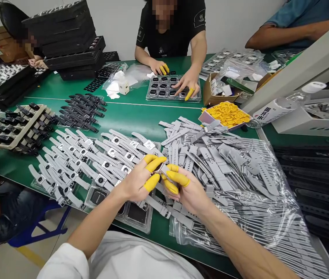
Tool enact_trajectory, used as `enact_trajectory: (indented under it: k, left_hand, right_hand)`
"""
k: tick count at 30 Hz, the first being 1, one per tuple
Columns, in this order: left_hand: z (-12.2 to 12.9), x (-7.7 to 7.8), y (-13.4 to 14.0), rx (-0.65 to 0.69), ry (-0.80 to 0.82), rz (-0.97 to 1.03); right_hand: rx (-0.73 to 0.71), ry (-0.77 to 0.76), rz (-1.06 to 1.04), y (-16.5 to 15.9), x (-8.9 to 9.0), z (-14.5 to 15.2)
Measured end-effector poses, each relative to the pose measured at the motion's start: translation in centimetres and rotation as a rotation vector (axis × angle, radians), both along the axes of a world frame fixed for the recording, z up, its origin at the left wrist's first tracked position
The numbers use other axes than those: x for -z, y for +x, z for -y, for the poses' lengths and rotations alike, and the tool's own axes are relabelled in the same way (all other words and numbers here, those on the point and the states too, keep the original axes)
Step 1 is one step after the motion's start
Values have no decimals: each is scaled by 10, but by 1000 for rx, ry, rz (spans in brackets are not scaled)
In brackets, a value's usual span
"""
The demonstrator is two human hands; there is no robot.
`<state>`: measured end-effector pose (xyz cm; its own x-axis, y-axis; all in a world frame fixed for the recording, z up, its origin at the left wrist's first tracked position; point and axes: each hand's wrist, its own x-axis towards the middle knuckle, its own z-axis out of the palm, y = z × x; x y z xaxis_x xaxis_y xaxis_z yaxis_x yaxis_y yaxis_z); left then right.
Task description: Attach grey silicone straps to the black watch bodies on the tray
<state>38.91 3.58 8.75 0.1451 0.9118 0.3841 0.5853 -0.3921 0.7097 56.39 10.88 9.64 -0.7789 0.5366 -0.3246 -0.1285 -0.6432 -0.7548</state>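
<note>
Yellow finger cots cover fingertips on both my hands. My left hand (135, 181) pinches a small watch case (159, 167), mostly hidden by the fingers. Against it, my right hand (192, 192) grips the end of a grey watch strap (164, 173); whether strap and case are joined cannot be made out. Under and left of my hands lie rows of watches with grey straps (107, 165), several with their round back sensors up. A clear plastic tray (141, 217) with dark watch cases sits below my left wrist. Loose grey straps (211, 155) are heaped right of my hands.
Bagged grey straps (269, 221) cover the right side. Beyond them are a box of yellow finger cots (227, 114) and a water bottle (289, 102). Black-strapped watches (80, 110) and a beige rack (26, 130) stand left. Opposite, a co-worker's hands touch a tray (149, 97).
</note>
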Motion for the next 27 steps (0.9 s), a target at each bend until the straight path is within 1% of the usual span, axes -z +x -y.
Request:
enact_trajectory:
  k: [2, 5, 7, 9, 12, 14, 16, 18, 20, 21, 23, 24, 25, 26, 27]
  left_hand:
    - [0, 1, -1, -1, 5, -10]
    - [-1, 4, -3, -40, 19, -110]
    - [-2, 5, -4, -31, 3, -164]
    - [-2, 4, -6, -12, -27, -136]
    - [-1, 2, -8, -16, -88, 31]
    - [-1, 2, -8, -69, -107, 158]
    - [-3, 2, -5, -140, -77, 272]
    - [-5, 2, -3, -180, -35, 414]
    - [-7, 2, -5, -230, -37, 625]
    - [-9, 2, -9, -291, -31, 741]
    - [-11, 0, -19, -483, 34, 939]
    - [-12, 0, -24, -581, 79, 1002]
    - [-13, -1, -28, -655, 111, 1039]
    - [-13, 0, -30, -689, 101, 1047]
    - [-13, 0, -30, -676, 44, 1027]
  right_hand:
    - [-4, -2, 30, 0, 1, 0]
    - [-27, -12, 65, 0, 3, -1]
    - [-44, -7, 77, 0, 3, -1]
    - [-59, 11, 75, 0, 2, -2]
    - [-56, 60, 56, 1, 3, -2]
    - [-45, 122, 54, 1, 5, -2]
    - [-62, 200, 70, 2, 7, -3]
    - [-128, 252, 105, 3, 8, -3]
    - [-221, 263, 152, 4, 7, -4]
    - [-268, 265, 174, 4, 6, -5]
    - [-337, 281, 211, 5, 5, -6]
    - [-344, 292, 228, 5, 6, -7]
    - [-327, 302, 240, 5, 6, -8]
    - [-289, 308, 242, 5, 7, -8]
    - [-233, 311, 231, 4, 7, -8]
